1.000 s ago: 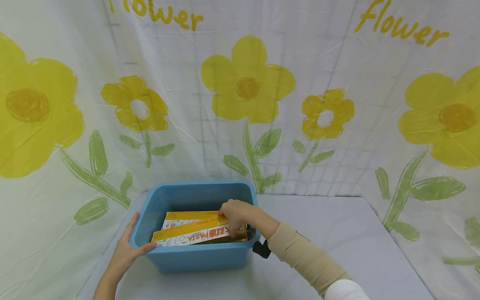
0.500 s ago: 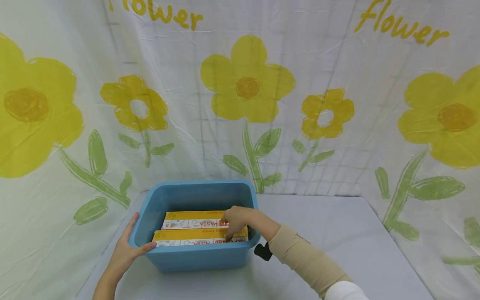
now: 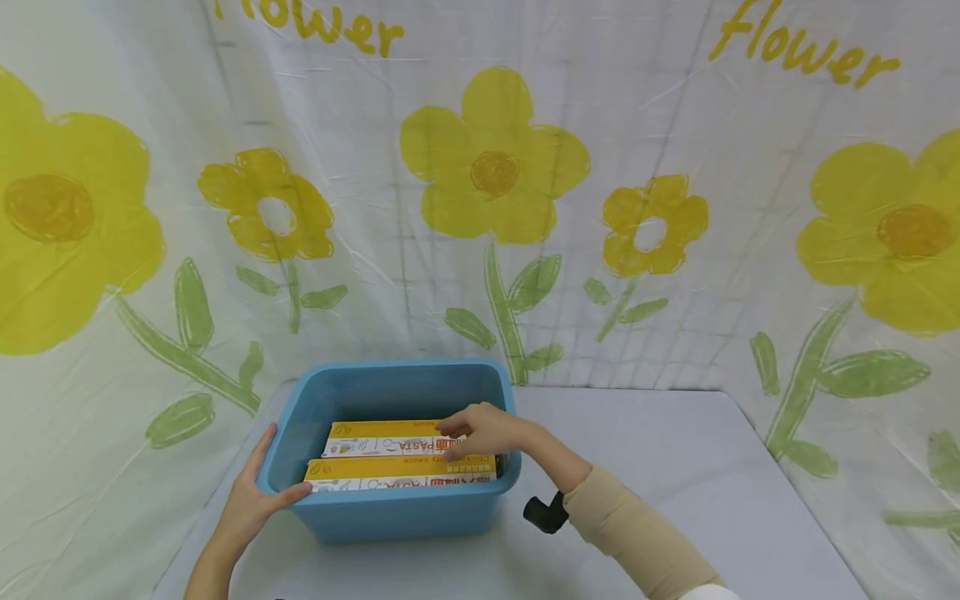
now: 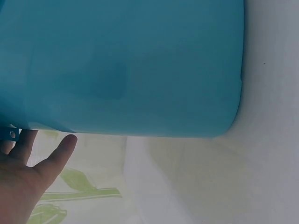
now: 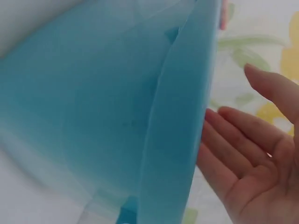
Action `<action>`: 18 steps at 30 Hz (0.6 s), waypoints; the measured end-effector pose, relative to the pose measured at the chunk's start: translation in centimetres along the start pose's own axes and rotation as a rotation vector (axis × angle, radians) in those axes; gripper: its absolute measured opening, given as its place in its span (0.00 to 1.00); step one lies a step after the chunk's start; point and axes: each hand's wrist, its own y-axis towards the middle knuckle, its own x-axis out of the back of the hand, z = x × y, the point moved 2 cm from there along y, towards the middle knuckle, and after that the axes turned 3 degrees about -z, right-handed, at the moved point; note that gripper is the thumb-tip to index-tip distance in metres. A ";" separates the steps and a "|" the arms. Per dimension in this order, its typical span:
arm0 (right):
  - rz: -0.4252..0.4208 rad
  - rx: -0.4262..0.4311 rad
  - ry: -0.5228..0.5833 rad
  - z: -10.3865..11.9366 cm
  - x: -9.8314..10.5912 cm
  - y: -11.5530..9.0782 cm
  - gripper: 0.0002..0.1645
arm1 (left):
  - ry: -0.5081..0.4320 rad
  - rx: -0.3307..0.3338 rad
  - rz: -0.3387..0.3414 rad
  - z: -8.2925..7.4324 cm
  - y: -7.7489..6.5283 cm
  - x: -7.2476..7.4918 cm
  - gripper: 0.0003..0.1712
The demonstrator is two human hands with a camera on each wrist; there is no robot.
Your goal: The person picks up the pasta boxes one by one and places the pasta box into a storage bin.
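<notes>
Two yellow-and-white pasta boxes lie side by side inside a blue plastic bin, a rear box (image 3: 367, 431) and a front box (image 3: 375, 469). The bin (image 3: 397, 521) stands on the table. My left hand (image 3: 246, 504) touches the bin's left rim with spread fingers, its thumb at the front left corner. Above the right ends of the boxes hovers my right hand (image 3: 487, 432), fingers loosely extended and holding nothing. In the right wrist view that hand (image 5: 257, 154) appears beyond the bin's rim (image 5: 182, 121), palm showing. The bin wall fills much of the left wrist view.
A pale table (image 3: 645, 483) extends to the right of the bin. Behind it hangs a white curtain (image 3: 375, 317) printed with yellow flowers. A beige wrap covers my right forearm, and a black device (image 3: 545, 514) sits at that wrist.
The front pasta box was tilted under my right hand and now lies level beside the rear box. My right hand has let go and risen slightly rightward. The left hand stays put.
</notes>
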 end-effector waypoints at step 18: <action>-0.334 -0.053 0.449 -6.8 0.4 -14.5 0.32 | 0.017 -0.019 -0.007 -0.1 -0.2 0.2 0.62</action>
